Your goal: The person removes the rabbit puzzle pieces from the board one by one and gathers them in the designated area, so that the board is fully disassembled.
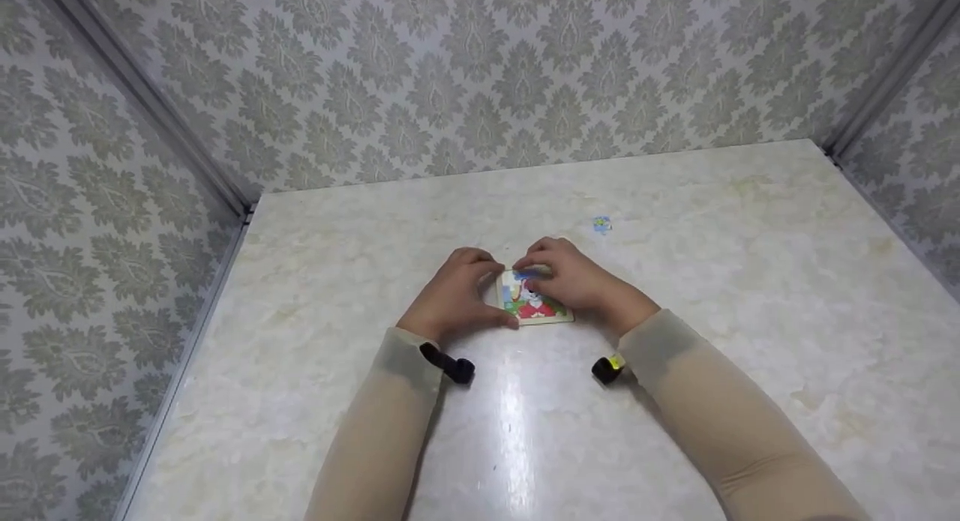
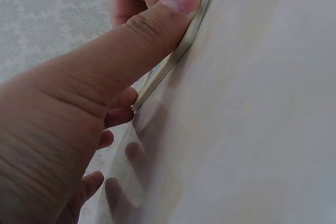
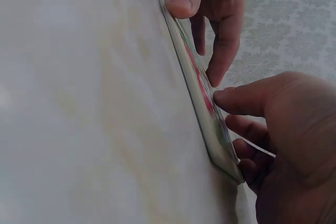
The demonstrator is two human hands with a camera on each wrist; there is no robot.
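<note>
Left hand (image 1: pixel 465 292) and right hand (image 1: pixel 574 281), both on the puzzle (image 1: pixel 534 309), and from the head view it's mid-worktop (image 1: pixel 337 281), picture facing up! Forearms angle in from either side, sleeves (image 1: pixel 397 401) down to the wrists. On the left, thumb at the near corner, forefinger at the far one: a grip spanning that edge. On the right, the wrist turns inward, fingers curl at the far edge, thumb over the picture. A loose piece (image 1: pixel 602 224) lies beyond the right hand, well apart.

To the left wrist view: thumb stretched long, tip pressed on the pale rim, fingertips meeting the far corner.

Right wrist view: thumb tip down on the picture, fingers bent in a row against the puzzle; opposite, the left thumb holds the corner. Whether the right hand pinches a separate piece, you cannot tell.
</note>
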